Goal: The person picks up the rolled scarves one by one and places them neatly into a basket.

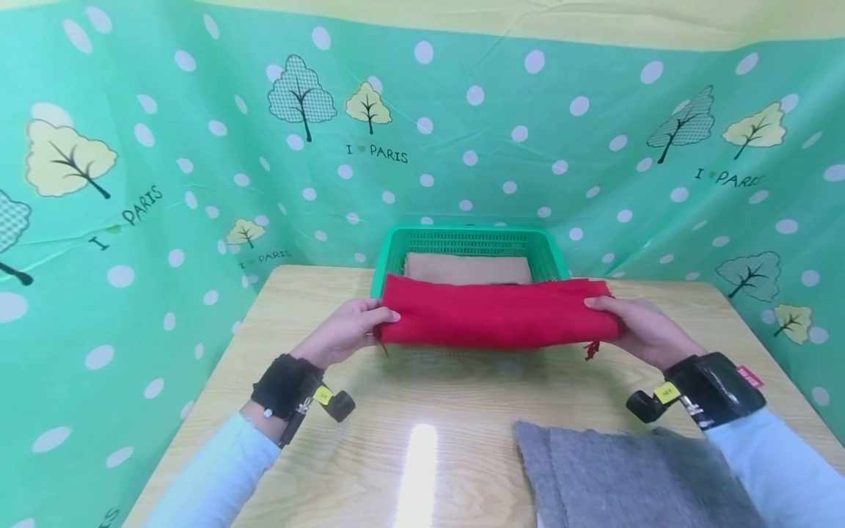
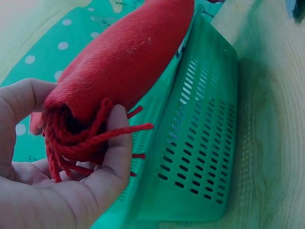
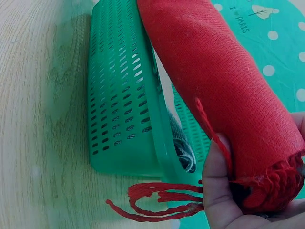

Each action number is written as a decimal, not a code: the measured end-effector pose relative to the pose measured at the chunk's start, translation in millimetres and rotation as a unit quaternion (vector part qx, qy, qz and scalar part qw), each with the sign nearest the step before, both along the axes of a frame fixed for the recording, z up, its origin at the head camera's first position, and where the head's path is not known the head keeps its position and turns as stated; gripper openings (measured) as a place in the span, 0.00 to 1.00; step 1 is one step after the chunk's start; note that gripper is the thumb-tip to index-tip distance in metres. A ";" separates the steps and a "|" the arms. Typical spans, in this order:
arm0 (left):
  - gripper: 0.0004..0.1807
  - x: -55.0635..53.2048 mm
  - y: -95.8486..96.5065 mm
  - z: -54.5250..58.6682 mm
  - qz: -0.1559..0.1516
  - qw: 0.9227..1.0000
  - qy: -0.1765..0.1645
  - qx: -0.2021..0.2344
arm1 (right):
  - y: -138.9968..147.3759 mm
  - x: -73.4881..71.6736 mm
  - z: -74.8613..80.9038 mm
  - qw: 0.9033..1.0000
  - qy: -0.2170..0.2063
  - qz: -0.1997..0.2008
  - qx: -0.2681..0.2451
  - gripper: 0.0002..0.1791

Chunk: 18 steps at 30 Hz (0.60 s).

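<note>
A folded red scarf (image 1: 495,314) with fringed ends is stretched between both hands, over the front rim of a green perforated basket (image 1: 470,233). My left hand (image 1: 350,330) grips its left end, thumb on top; in the left wrist view red tassels (image 2: 71,143) poke out between the fingers. At the other end my right hand (image 1: 650,331) holds the scarf, and loose fringe (image 3: 162,200) hangs beside the fingers in the right wrist view. Inside the basket lies a beige folded cloth (image 1: 465,268). A dark, pale-edged rolled fabric (image 3: 183,155) also shows in there.
A grey cloth (image 1: 634,477) lies on the wooden table (image 1: 356,455) at the front right, partly under the right forearm. Behind and beside the table hangs a green curtain (image 1: 462,161) with dots and trees. The basket stands near the table's back edge.
</note>
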<state>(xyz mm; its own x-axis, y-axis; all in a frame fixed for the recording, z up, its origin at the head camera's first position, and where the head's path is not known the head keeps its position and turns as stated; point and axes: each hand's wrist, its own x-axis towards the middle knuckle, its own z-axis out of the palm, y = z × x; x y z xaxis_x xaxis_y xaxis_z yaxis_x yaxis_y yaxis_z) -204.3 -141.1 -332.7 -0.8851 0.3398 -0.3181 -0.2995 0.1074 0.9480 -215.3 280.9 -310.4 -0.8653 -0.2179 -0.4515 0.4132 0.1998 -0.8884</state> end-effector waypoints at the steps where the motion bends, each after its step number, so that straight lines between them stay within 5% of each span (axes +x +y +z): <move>1: 0.25 -0.6 0.0 0.5 0.003 1.000 0.000 -0.001 | -0.8 -0.5 0.2 1.000 0.000 -0.001 0.000 0.40; 18: 0.26 -7.0 1.9 0.8 0.030 1.000 -0.003 0.006 | -8.5 -5.7 2.0 0.999 -0.013 -0.022 -0.019 0.44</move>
